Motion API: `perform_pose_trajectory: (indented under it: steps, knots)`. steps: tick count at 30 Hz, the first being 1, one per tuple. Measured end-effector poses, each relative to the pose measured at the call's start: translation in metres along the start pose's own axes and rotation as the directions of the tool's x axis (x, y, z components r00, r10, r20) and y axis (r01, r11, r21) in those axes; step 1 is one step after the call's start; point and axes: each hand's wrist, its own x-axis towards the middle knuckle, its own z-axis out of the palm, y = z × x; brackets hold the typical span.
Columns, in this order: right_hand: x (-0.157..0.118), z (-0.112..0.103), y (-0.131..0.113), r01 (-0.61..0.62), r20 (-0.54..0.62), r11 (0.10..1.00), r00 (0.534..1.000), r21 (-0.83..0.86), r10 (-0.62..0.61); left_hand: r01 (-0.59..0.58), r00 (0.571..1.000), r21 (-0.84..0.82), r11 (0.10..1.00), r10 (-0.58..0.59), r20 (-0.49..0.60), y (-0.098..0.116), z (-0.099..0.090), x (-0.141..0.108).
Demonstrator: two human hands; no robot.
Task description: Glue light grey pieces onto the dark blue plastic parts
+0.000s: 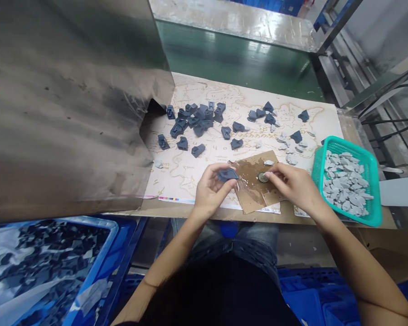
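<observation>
My left hand (211,190) holds a dark blue-grey moulded part (228,175) between fingers and thumb, just above a brown cardboard sheet (248,199) with a wet, oily stain. My right hand (290,181) rests its fingertips on a round metal disc (263,178) lying on that cardboard. Its underside is hidden by my fingers. Many similar dark parts (197,118) lie scattered on a printed map sheet (231,97), and light grey pieces (290,149) lie to the right of my right hand.
A teal plastic basket (355,148) full of light grey pieces stands at the right. A large metal hood (64,113) fills the left side. A blue crate (54,220) holding dark parts in plastic sits low on the left. A green bench surface (238,59) lies beyond the sheet.
</observation>
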Motion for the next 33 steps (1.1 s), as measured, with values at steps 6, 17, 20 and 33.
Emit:
perform_pose_trajectory:
  steps: [6,17,20,33]
  knots:
    - [-0.001,-0.014,-0.016,-0.095,-0.062,0.893,0.989,0.440,0.136,-0.144,0.989,0.240,0.960,0.130,0.076,0.000,-0.003,-0.002]
    - [-0.003,-0.010,-0.072,-0.084,-0.021,0.632,0.987,0.771,0.158,-0.423,0.906,0.499,0.756,0.341,0.251,0.008,0.000,-0.005]
    - [-0.002,-0.006,-0.076,-0.032,-0.063,0.681,0.991,0.732,0.115,-0.420,0.907,0.497,0.759,0.342,0.245,0.007,0.000,-0.006]
    - [-0.001,-0.011,-0.063,0.279,-0.152,0.902,0.958,0.328,-0.241,-0.346,0.931,0.371,0.862,0.265,0.251,0.010,-0.002,-0.004]
